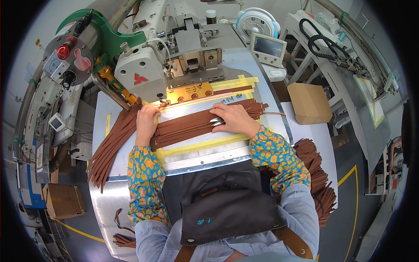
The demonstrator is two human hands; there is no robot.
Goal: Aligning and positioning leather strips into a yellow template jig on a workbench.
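A large sewing machine stands at the back, its lit work area beside an orange-yellow template plate. My left hand is closed, thumb and fingers pinched at the left end of a narrow brown strip along that plate; the fingertips partly hide the grip. In my right hand is a pair of small metal thread snips, blades pointing left. That hand rests on a flat bundle of brown strips. Another bundle of brown strips fans off the table's left side.
Yellow tape marks the white worktable. More brown strips are heaped at the right, below a cardboard box. A small screen and a fan stand behind. Another cardboard box sits on the floor at left.
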